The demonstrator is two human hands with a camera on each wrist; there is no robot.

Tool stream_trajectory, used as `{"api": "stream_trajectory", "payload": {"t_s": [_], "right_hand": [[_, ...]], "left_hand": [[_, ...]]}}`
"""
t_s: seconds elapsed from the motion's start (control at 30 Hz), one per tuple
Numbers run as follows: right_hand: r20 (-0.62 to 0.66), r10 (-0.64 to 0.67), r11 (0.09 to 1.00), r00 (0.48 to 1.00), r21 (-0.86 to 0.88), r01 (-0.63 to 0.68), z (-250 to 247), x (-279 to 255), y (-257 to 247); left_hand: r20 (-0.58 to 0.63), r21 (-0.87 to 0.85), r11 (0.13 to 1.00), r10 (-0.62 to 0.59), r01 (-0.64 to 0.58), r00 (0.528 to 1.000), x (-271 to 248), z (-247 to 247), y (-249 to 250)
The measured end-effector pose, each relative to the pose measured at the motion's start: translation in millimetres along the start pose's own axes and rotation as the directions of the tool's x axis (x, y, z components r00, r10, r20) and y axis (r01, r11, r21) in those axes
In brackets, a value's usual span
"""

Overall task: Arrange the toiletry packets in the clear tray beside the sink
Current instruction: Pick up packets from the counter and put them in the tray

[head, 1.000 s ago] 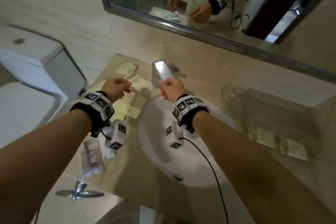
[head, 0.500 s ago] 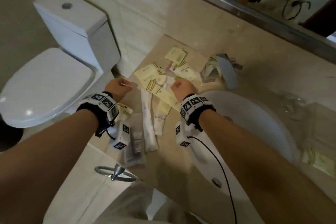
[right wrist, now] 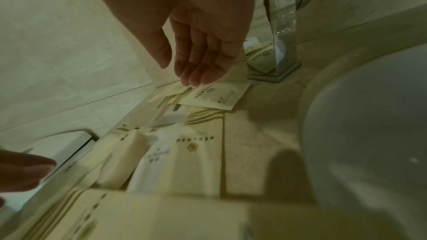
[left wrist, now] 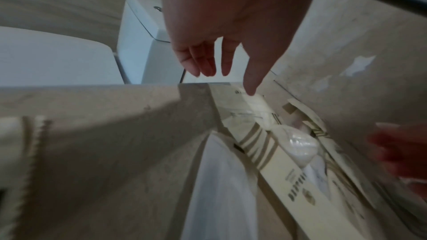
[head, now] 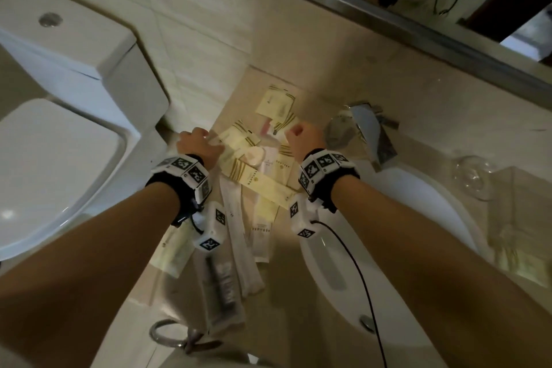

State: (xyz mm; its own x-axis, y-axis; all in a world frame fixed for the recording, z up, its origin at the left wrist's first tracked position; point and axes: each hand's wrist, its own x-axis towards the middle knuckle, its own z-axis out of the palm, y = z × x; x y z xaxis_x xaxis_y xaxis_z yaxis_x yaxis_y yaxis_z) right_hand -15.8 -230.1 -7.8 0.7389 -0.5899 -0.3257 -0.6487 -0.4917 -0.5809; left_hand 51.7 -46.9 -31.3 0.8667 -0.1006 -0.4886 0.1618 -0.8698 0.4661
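Beige stone table [head: 298,293] beside the sink [head: 418,248]: left hand [head: 198,146] and right hand [head: 304,140], both loosely open and holding nothing, hover over scattered toiletry packets [head: 263,185] near its back-left corner; the clear tray [head: 513,218] sits at its right edge.

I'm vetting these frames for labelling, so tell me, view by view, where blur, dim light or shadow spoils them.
Head view: dim, and the clear tray at the right edge is smeared, while the packets by the sink stay readable. Left wrist view: the nearest packets are blurred, the left hand is sharper. Right wrist view: greenish and dark, and a shadow lies on the counter below the right hand.
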Motion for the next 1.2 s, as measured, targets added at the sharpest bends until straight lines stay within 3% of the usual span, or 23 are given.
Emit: {"api": "stream_trajectory", "payload": {"t_s": [0.1,0.23,0.33,0.47,0.57,0.7,0.8,0.87,0.97,1.07,1.2], "right_hand": [[-0.006,0.026,1.000,1.000,-0.002,-0.026,2.5,15.6,-5.3],[-0.013,0.081,0.996,0.997,-0.022,-0.082,7.3,32.7,-13.5],[0.005,0.117,0.990,0.993,-0.076,-0.117,14.5,43.5,-17.2],[0.029,0.229,0.968,0.973,-0.112,-0.224,23.5,58.1,-23.4],[0.075,0.372,0.927,0.925,-0.087,-0.365,29.2,69.0,-25.0],[0.091,0.386,0.922,0.918,-0.082,-0.379,37.7,74.9,-24.1],[0.066,0.280,0.956,0.958,0.069,-0.285,41.4,78.0,-18.9],[-0.021,0.189,0.964,0.982,0.195,-0.182,42.4,74.8,-19.0],[-0.109,0.043,0.925,0.993,0.381,0.002,38.5,58.2,-28.0],[-0.105,-0.076,0.929,0.992,0.355,0.109,30.0,41.9,-33.4],[-0.117,-0.167,0.935,0.979,0.297,0.195,4.6,24.3,-36.7]], "left_hand": [[0.037,0.047,0.999,-0.014,0.012,0.999,9.3,2.4,3.3],[0.097,-0.062,0.997,-0.043,0.049,0.994,17.4,3.5,-2.3],[0.122,-0.091,0.996,0.005,0.006,0.993,24.9,-2.9,-8.1],[0.063,-0.217,0.974,0.076,-0.060,0.995,28.6,-13.8,-12.4],[-0.003,-0.346,0.933,0.104,-0.099,0.995,25.5,-22.7,-14.5],[-0.009,-0.450,0.883,0.144,-0.133,0.989,21.2,-32.9,-22.2],[-0.095,-0.457,0.874,0.135,-0.164,0.986,19.6,-32.6,-32.4],[-0.149,-0.479,0.863,0.103,-0.162,0.984,16.7,-34.2,-35.8],[-0.142,-0.650,0.746,0.068,-0.145,0.988,8.8,-39.7,-31.5],[-0.133,-0.746,0.650,0.071,-0.147,0.989,-1.3,-46.1,-14.6],[-0.085,-0.683,0.711,0.151,-0.168,0.985,-20.1,-45.1,26.3]]}}
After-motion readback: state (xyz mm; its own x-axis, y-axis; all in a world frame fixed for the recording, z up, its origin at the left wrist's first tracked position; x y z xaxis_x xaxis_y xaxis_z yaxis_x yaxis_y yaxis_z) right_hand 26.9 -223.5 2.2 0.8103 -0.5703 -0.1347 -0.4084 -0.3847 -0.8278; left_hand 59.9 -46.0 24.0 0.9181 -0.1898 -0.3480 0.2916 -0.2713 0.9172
